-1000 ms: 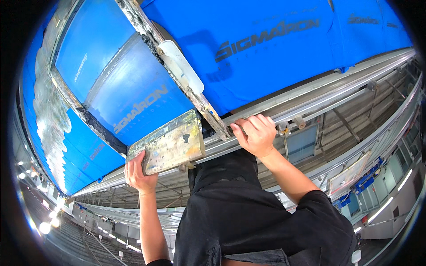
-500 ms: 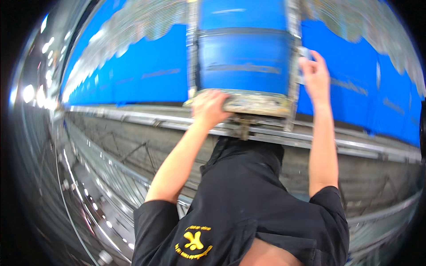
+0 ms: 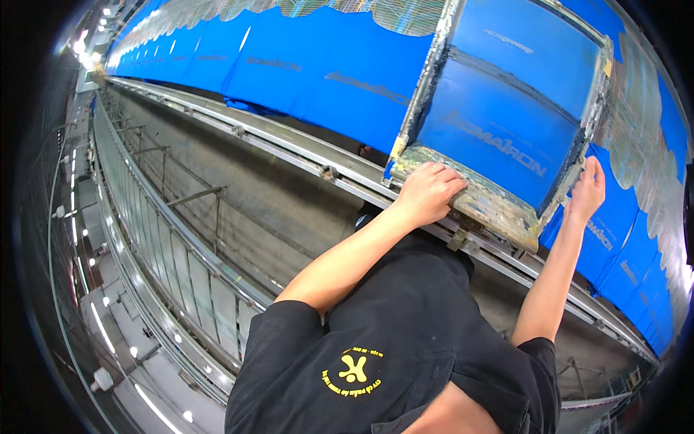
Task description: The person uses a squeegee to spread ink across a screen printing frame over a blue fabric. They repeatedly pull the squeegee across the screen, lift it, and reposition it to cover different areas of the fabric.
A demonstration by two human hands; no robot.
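A screen printing frame (image 3: 499,206) with a paint-crusted near bar lies tilted in the picture over blue fabric, which shows through its mesh. My left hand (image 3: 432,194) is closed over the near bar, left of its middle, fingers on top. At the frame's right side, my right hand (image 3: 587,189) has its fingers bent and drawn together, close against the rail. What lies between those fingertips is hidden. Dark lettering shows on the blue fabric (image 3: 347,65) under and beside the frame.
A metal rail (image 3: 267,137) with bolted fittings runs along the table's near edge, between my body and the fabric. Clear wavy-edged sheeting (image 3: 311,7) covers the fabric's far part. At left are a railing (image 3: 181,246) and a grey walkway-like strip with ceiling lights beyond.
My view has turned, so the frame now appears further right and slanted. My left hand stays on the near bar. My right hand appears lower along the frame's right side.
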